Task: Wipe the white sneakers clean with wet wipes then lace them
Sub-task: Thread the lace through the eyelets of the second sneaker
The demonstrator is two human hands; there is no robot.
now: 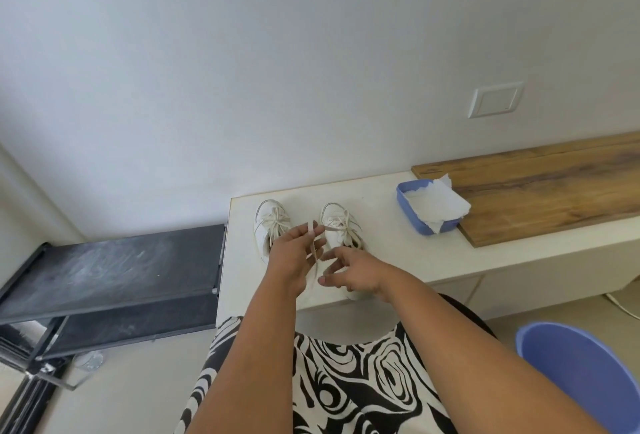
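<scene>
The lace (314, 246) runs as a long strip from the right sneaker (341, 229) toward the person, and both hands meet just on the near side of that sneaker. The left hand (294, 257) pinches the lace's upper part between fingertips; the right hand (349, 272) sits slightly nearer the person, fingers loosely spread, just touching the strip lower down. The left sneaker (272, 225), already laced, stands just beside the right sneaker
</scene>
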